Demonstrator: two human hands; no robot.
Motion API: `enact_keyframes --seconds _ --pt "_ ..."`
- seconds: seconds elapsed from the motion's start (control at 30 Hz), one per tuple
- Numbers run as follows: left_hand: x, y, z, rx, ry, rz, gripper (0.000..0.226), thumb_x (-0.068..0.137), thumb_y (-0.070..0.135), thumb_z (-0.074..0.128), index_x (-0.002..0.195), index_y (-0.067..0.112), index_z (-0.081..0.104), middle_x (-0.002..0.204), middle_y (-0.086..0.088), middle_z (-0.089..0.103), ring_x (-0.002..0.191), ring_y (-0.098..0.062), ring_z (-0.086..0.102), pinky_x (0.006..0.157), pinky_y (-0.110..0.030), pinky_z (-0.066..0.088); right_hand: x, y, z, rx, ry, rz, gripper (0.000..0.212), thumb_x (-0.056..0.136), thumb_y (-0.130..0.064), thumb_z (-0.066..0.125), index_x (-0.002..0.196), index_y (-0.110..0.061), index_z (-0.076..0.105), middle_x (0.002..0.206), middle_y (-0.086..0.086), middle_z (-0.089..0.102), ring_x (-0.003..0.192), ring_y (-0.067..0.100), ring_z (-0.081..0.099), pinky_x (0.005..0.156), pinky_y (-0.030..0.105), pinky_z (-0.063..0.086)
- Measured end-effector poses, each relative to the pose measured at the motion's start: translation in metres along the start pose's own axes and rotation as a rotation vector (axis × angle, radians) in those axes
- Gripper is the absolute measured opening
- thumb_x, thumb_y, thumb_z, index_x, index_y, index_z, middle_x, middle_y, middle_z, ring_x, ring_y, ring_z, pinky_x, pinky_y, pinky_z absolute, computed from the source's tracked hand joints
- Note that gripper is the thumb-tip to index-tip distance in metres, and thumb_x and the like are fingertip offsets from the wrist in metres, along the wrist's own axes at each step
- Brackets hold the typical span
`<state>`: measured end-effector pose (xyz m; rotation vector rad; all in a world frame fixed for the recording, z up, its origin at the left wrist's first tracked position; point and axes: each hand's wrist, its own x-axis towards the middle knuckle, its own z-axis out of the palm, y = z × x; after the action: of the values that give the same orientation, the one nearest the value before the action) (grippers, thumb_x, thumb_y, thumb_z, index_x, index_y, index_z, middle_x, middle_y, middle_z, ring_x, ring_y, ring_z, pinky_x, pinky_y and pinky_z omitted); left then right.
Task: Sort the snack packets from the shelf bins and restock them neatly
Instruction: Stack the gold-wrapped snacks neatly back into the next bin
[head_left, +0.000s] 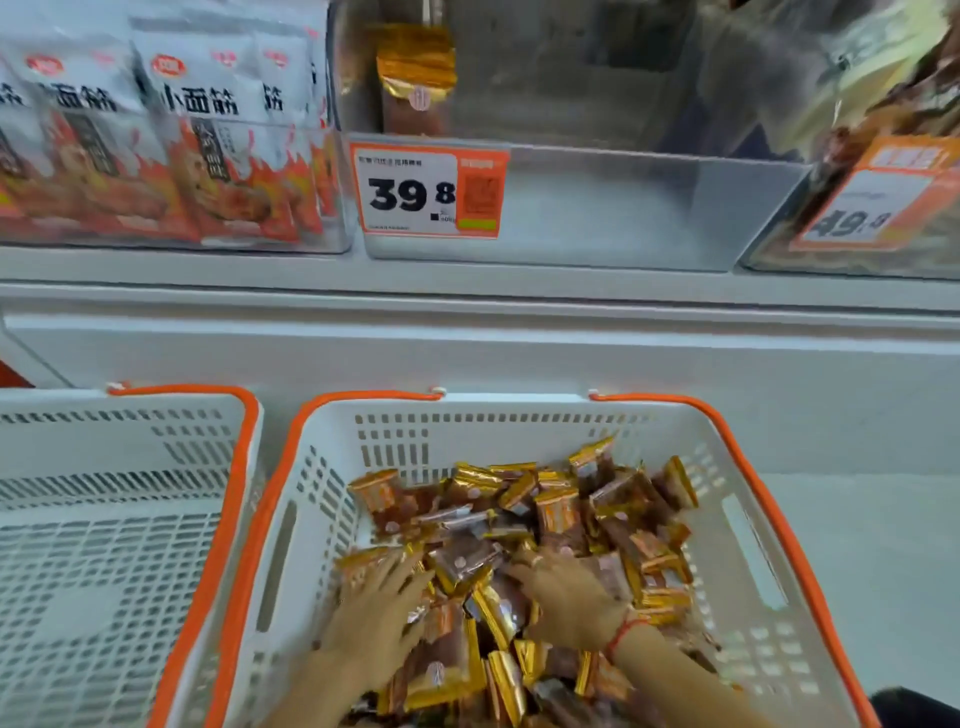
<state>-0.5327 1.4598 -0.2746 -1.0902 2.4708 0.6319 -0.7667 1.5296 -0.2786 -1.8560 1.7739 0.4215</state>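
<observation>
In the white basket (748, 525), both hands rest spread and flat on the heap of gold snack packets (519, 525): left hand (376, 618), right hand (569, 597). Beyond, one gold packet (415, 78) stands upright in the clear shelf bin (597, 218).

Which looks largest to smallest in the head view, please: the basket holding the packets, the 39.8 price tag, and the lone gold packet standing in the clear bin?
1. Basket, by far, though it sits nearest the camera.
2. 39.8 price tag.
3. Lone gold packet, which sits farthest back.
</observation>
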Motion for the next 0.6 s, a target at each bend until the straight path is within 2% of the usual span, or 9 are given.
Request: enact_keyframes --seconds 0.07,0.2,0.3,0.37,0.43,0.5,0.53,0.6 --pt "0.000 -0.002 0.006 0.033 0.018 -0.012 0.054 0.103 0.042 0.034 0.153 0.034 0.015 0.160 0.015 -0.007 0.149 -0.017 -0.007 0.119 -0.047 0.003 0.004 -0.003 0.011 -0.043 0.073 0.009 0.069 0.084 -0.037 0.062 0.146 -0.023 0.033 0.147 0.003 0.039 0.135 0.026 0.031 0.112 0.049 0.026" --pt "0.001 0.000 0.006 0.019 0.077 -0.038 0.052 0.101 0.038 0.044 0.150 0.032 0.028 0.162 0.010 0.005 0.149 -0.018 0.003 0.120 -0.046 0.014 0.007 -0.001 0.007 -0.038 0.230 0.009 0.041 0.083 -0.036 0.065 0.119 -0.021 0.054 0.124 0.001 0.053 0.119 0.022 0.040 0.100 0.036 0.035" --pt "0.002 0.006 -0.007 -0.110 0.048 -0.072 0.051 0.099 0.040 0.046 0.148 0.033 0.032 0.161 0.008 0.011 0.149 -0.019 0.005 0.120 -0.044 0.012 0.001 0.005 -0.011 0.029 0.242 0.004 0.026 0.088 -0.032 0.062 0.113 -0.026 0.063 0.119 -0.004 0.060 0.115 0.019 0.047 0.095 0.032 0.035" --pt "0.003 0.016 -0.020 -0.258 0.118 -0.098 0.049 0.099 0.045 0.043 0.147 0.034 0.034 0.159 0.009 0.017 0.148 -0.017 0.011 0.119 -0.042 0.016 -0.008 0.005 -0.026 0.131 0.333 0.013 0.021 0.089 -0.035 0.062 0.106 -0.025 0.069 0.103 -0.005 0.066 0.102 0.015 0.054 0.085 0.030 0.041" --pt "0.003 0.027 -0.036 -0.507 0.159 -0.103 0.052 0.098 0.052 0.041 0.145 0.032 0.036 0.154 0.011 0.029 0.143 -0.014 0.023 0.115 -0.037 0.024 -0.018 0.000 -0.042 0.415 0.487 0.068 0.017 0.088 -0.034 0.067 0.095 -0.021 0.074 0.079 -0.010 0.064 0.077 0.006 0.056 0.068 0.025 0.044" --pt "0.000 0.040 -0.054 -0.882 0.065 -0.087 0.059 0.092 0.059 0.046 0.142 0.031 0.039 0.140 0.015 0.041 0.133 -0.011 0.039 0.109 -0.031 0.032 -0.029 -0.010 -0.058 0.854 0.547 0.087 0.014 0.088 -0.028 0.070 0.090 -0.015 0.075 0.065 -0.013 0.063 0.061 -0.001 0.057 0.061 0.016 0.042" --pt "-0.003 0.046 -0.062 -1.041 0.044 -0.077 0.057 0.088 0.060 0.049 0.137 0.033 0.043 0.132 0.017 0.048 0.126 -0.009 0.046 0.106 -0.029 0.036 -0.036 -0.017 -0.068 1.072 0.535 0.065 0.013 0.088 -0.023 0.069 0.093 -0.013 0.075 0.063 -0.013 0.065 0.057 -0.003 0.058 0.059 0.013 0.043" --pt "-0.011 0.052 -0.073 -1.211 0.147 -0.056 0.030 0.091 0.048 0.054 0.118 0.035 0.053 0.109 0.022 0.056 0.106 0.000 0.053 0.091 -0.019 0.041 -0.045 -0.029 -0.082 1.305 0.480 0.040 0.014 0.090 -0.014 0.066 0.101 -0.009 0.073 0.067 -0.009 0.070 0.060 -0.002 0.063 0.061 0.012 0.048"
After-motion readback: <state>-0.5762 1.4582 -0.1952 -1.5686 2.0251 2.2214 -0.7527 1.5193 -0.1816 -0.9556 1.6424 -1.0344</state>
